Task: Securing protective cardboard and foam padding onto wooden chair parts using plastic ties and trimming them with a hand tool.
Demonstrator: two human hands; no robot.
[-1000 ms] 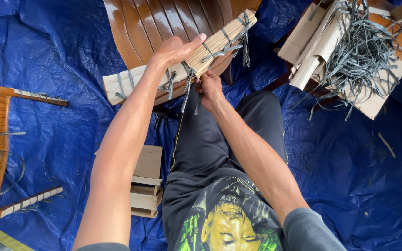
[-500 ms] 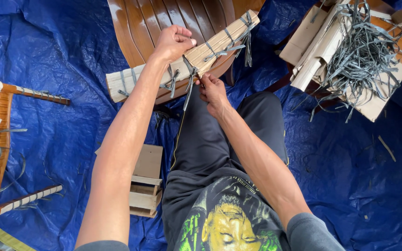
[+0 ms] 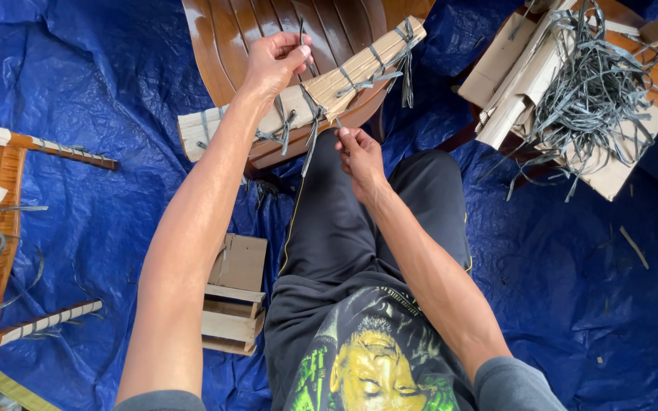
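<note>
A: What are the hands gripping?
B: The left hand (image 3: 274,62) pinches one end of a grey strap (image 3: 312,114) above the cardboard-wrapped bar (image 3: 306,95); the right hand (image 3: 359,152) pinches the other end below it.
A: Any change from a moment ago?
B: Yes, the left hand has lifted off the bar, pulling the strap upward.
A: And the bar?
B: Tan cardboard, tied with several grey straps, lying across the near edge of the brown wooden chair seat (image 3: 230,38), on the blue tarpaulin (image 3: 573,289)
</note>
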